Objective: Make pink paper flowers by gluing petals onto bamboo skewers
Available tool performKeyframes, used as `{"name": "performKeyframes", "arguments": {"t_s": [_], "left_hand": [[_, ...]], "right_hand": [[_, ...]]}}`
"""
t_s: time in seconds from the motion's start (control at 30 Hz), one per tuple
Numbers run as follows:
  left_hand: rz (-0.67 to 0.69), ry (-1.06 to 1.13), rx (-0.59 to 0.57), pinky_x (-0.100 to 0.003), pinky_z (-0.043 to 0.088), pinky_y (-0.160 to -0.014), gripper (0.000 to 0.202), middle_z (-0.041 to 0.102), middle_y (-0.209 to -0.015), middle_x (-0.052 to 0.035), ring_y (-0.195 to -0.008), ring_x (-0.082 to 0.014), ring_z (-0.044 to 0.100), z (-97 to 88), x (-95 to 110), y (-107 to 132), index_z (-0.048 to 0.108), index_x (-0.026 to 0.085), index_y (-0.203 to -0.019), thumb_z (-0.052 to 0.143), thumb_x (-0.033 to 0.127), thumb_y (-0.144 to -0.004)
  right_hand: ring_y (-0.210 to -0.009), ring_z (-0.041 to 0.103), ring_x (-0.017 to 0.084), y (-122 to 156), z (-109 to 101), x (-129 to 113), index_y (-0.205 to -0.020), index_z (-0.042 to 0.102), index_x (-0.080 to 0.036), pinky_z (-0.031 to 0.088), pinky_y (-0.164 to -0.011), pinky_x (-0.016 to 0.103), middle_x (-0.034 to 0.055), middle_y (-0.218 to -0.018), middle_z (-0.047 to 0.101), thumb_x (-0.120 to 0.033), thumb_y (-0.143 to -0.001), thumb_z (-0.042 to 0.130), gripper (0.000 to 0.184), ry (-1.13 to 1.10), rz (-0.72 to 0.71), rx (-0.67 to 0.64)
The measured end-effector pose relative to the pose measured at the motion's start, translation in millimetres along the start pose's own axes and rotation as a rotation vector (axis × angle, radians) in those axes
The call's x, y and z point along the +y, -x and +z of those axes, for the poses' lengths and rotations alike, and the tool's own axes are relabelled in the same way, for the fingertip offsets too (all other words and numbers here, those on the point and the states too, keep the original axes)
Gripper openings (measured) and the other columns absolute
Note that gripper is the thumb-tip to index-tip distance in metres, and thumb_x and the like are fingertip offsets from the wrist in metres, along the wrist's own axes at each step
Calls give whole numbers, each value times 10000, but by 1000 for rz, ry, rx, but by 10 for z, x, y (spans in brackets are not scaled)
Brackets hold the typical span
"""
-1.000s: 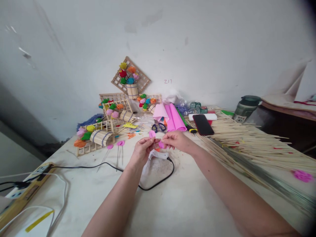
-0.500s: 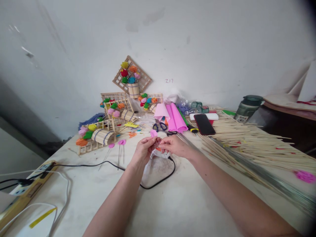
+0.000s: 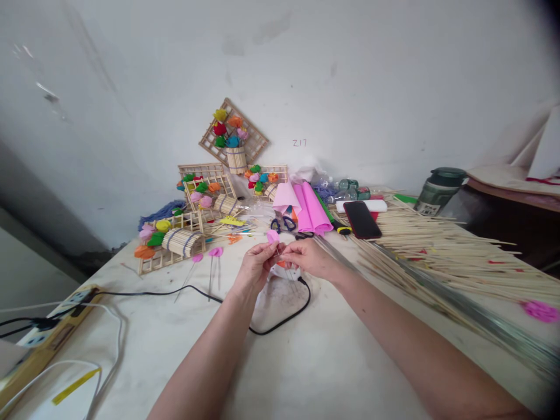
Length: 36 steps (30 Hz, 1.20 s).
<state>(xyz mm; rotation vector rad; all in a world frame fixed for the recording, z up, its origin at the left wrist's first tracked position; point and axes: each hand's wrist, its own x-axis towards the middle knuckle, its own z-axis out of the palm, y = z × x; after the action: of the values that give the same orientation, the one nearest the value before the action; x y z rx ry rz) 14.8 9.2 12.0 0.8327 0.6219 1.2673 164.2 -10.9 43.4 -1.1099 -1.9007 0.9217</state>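
Note:
Between the fingertips of my left hand [image 3: 259,263] is a pink paper petal [image 3: 273,235], standing up above the thumb. My right hand [image 3: 304,256] meets it from the right, its thumb and forefinger pinched on a thin wire stem just below the petal. Under both hands sits a small white device [image 3: 286,272] with an orange part and a black cord [image 3: 308,303]. Several pink petals on wires [image 3: 215,252] lie on the table left of my hands.
Lattice frames with paper flowers [image 3: 181,242] stand at the back left. Behind my hands are scissors [image 3: 289,223] and pink paper [image 3: 312,210]. A phone [image 3: 362,220], bamboo sticks [image 3: 441,245] and a dark bottle [image 3: 440,191] lie rightward. A power strip [image 3: 48,335] is at left.
My right fingers have shifted very slightly left, closer to the left fingertips. The petal stays in nearly the same place.

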Motion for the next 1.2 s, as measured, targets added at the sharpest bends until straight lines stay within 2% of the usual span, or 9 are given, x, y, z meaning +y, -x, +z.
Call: {"name": "performKeyframes", "arguments": {"t_s": [0.37, 0.63, 0.93, 1.2], "left_hand": [[6, 6, 34, -219, 479, -623, 193, 683, -691, -68, -629, -129, 623, 12, -13, -3, 677, 111, -646, 779, 211, -515], [28, 7, 29, -203, 465, -599, 168, 682, -689, -60, -618, -112, 609, 25, -36, -2, 685, 114, -667, 759, 209, -550], [59, 11, 62, -198, 454, -575, 163, 681, -687, -54, -611, -113, 606, 48, -36, -4, 683, 122, -662, 759, 198, -539], [70, -33, 30, -206, 394, -415, 170, 665, -689, -47, -503, -110, 557, 56, -33, 10, 668, 119, -665, 742, 237, -567]], "right_hand": [[-509, 499, 100, -9, 43, 27, -561, 589, -158, 367, -519, 207, -10, -518, 554, -267, -747, 542, 222, 59, -19, -20], [-508, 501, 97, -19, 85, 73, -549, 564, -163, 377, -518, 208, -6, -545, 571, -257, -748, 535, 222, 46, -28, 1], [-466, 477, 79, -7, 133, 44, -556, 564, -155, 380, -457, 193, -14, -531, 547, -270, -722, 556, 202, -52, 76, 3], [-482, 482, 84, -18, 214, 113, -623, 595, -131, 356, -374, 171, 29, -602, 597, -323, -731, 545, 226, -195, 119, -5]]}}
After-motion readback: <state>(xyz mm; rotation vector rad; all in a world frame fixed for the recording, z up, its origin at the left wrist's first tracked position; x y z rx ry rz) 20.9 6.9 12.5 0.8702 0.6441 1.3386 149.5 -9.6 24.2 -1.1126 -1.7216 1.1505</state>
